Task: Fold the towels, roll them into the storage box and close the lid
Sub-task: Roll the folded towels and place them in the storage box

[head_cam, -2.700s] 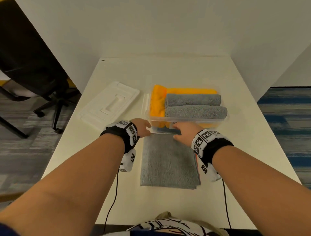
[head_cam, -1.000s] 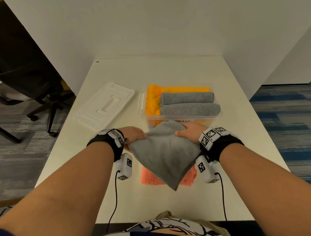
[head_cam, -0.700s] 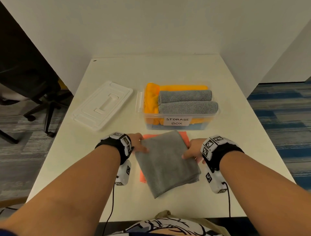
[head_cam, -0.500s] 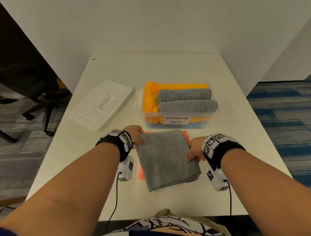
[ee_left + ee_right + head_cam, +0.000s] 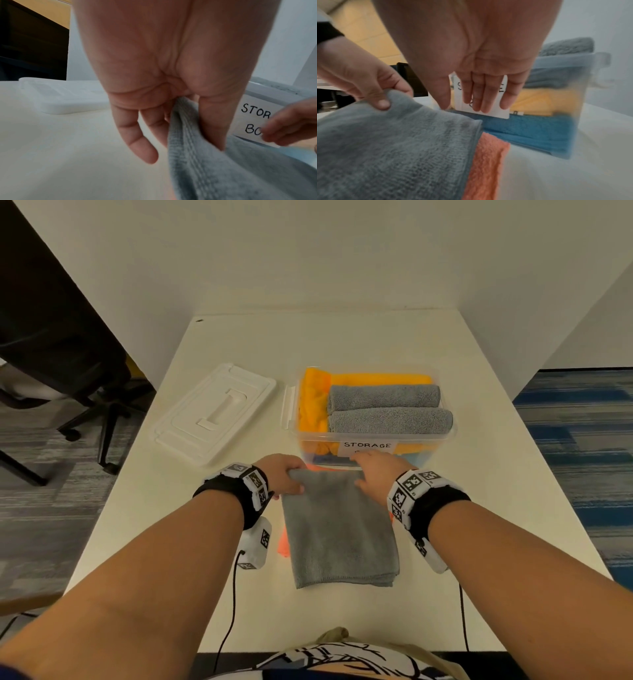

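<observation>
White desk (image 5: 329, 344) sitting in a corner of plain white walls, grey and blue carpet either side, black office chair (image 5: 68, 364) off to my left.

Folded grey towel (image 5: 339, 529) is lying flat on the desk right in front of me, on top of an orange towel (image 5: 486, 166) that is peeking out along its left and right edges. Far edge of the grey towel is sitting just beside the front wall of the storage box (image 5: 442, 440).

My left hand (image 5: 282, 474) is gripping the far-left corner of the grey towel: thumb on top, fingers (image 5: 137, 135) curled under, corner lifting slightly off the desk. My right hand (image 5: 376, 470) is hovering over the far-right corner, fingers (image 5: 484, 94) straight and close together, pointing down in front of the box label (image 5: 368, 445). It is pinching nothing; I can't tell whether the fingertips are touching the cloth.

The clear box is standing open, mid-desk. Two grey rolled towels (image 5: 387, 409) are lying side by side on top, yellow towels (image 5: 315, 402) packed behind and to the left of them, a blue towel (image 5: 530, 132) showing through the front wall at the bottom.

White lid (image 5: 215, 412) is lying flat on the desk to the left of the box, near it but apart, handle side up.
</observation>
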The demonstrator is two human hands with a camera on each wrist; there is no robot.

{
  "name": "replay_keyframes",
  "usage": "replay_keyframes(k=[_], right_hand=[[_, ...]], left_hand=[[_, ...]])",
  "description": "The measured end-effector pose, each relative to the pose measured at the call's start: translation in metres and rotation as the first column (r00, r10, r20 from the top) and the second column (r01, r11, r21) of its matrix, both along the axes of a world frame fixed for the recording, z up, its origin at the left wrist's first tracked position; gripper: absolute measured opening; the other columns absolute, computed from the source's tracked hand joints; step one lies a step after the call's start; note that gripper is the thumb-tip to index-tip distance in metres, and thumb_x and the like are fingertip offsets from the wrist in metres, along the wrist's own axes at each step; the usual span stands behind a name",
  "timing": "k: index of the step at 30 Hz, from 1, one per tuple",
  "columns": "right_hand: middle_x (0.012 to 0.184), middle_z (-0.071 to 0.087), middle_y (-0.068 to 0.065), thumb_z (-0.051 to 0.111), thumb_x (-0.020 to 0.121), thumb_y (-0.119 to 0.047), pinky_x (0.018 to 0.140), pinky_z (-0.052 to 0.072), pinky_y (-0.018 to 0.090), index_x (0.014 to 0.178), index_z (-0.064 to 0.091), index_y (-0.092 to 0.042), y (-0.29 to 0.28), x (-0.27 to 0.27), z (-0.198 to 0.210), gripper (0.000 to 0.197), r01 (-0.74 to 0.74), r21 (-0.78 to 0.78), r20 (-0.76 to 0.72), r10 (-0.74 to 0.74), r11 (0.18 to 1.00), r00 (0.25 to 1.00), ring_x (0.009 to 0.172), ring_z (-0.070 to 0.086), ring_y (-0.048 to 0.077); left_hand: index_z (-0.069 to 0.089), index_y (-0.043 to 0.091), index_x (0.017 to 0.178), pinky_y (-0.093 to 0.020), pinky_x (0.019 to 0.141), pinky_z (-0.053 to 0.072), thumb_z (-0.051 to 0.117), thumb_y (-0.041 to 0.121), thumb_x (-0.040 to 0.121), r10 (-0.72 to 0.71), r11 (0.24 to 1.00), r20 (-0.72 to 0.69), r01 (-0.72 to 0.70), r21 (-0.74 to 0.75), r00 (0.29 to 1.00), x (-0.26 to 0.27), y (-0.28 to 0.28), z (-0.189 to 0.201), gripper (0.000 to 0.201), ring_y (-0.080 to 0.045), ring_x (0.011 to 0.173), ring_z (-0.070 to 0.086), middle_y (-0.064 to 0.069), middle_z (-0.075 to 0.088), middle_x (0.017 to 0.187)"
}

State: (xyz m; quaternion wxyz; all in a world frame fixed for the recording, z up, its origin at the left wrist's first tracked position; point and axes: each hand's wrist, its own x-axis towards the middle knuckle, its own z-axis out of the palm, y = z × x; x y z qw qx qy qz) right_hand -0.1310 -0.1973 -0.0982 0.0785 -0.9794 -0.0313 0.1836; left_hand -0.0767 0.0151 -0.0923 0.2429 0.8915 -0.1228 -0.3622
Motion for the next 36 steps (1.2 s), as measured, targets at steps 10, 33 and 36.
replay_keyframes(k=[10, 33, 36], right_hand=[[0.089, 0.059, 0.002, 0.064, 0.083, -0.033, 0.072, 0.043, 0.03, 0.088, 0.055, -0.019, -0.014, 0.006, 0.011, 0.017, 0.035, 0.136, -0.099, -0.021, 0.99, 0.995, 0.088, 0.056, 0.02], [0.059, 0.045, 0.008, 0.07, 0.085, -0.028, 0.049, 0.036, 0.023, 0.076, 0.047, -0.011, -0.035, -0.008, 0.047, 0.031, 0.597, 0.516, -0.521, -0.328, 0.615, 0.788, 0.049, 0.042, 0.019], [0.074, 0.053, 0.001, 0.065, 0.088, -0.036, 0.058, 0.041, 0.025, 0.078, 0.047, -0.019, -0.027, -0.011, 0.035, 0.027, 0.4, 0.299, -0.294, -0.315, 0.866, 0.902, 0.064, 0.051, 0.018]], left_hand=[[0.061, 0.016, 0.101, -0.039, 0.088, 0.055, 0.073, 0.009, 0.082, 0.216, 0.89, -0.375, -0.34, -0.304, 0.901, 0.004, 0.012, -0.006, 0.024, -0.021, 0.099, 0.062, -0.007, 0.063, 0.106], [0.059, 0.019, 0.121, -0.043, 0.096, 0.05, 0.059, 0.031, 0.094, 0.31, 0.808, -0.555, -0.521, -0.274, 0.772, -0.012, 0.009, 0.011, 0.029, -0.028, 0.11, 0.063, -0.01, 0.067, 0.118], [0.053, 0.017, 0.125, -0.05, 0.094, 0.051, 0.059, 0.032, 0.094, 0.381, 0.851, -0.408, -0.487, -0.195, 0.83, -0.014, 0.004, -0.003, 0.035, -0.03, 0.111, 0.06, -0.012, 0.062, 0.121]])
